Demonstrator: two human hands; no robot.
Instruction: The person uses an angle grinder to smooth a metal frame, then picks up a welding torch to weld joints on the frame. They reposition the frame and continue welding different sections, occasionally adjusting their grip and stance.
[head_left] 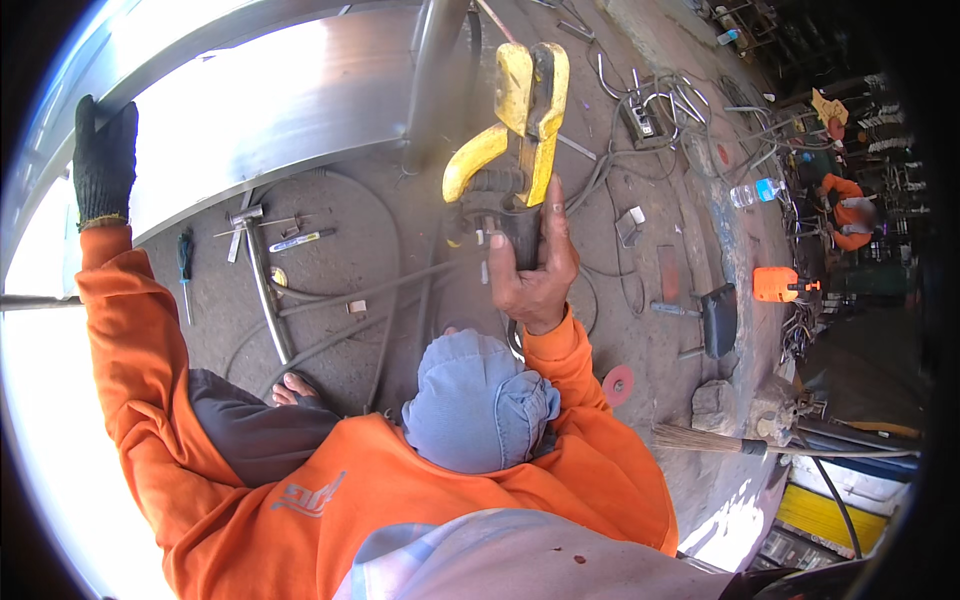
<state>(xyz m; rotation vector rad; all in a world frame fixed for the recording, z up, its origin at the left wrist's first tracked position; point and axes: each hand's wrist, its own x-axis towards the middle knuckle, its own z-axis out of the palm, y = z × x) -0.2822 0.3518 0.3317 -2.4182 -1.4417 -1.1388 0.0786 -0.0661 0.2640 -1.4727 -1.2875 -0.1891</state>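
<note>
In my right hand point(540, 275), bare and closed round the black handle, is a yellow welding electrode holder point(548, 125). A thin welding rod point(493, 20) extends from its jaws toward the upper edge. My left hand point(105, 160), in a dark knitted glove, grips the edge of a shiny metal frame point(300, 165) at the far left; some of its fingers are hidden there. Both my sleeves are orange. Between my arms lies a rounded blue denim-like cap point(475, 400). A metal hammer point(265, 280) lies on the floor between my hands.
Beside the hammer lie a screwdriver point(185, 265) and a marker pen point(303, 240). Cables point(390, 270) cross the floor. To the right are a water bottle point(757, 192), an orange spray bottle point(785, 285), a broom point(705, 440) and a pink disc point(618, 385). Another person point(850, 212) is farther right.
</note>
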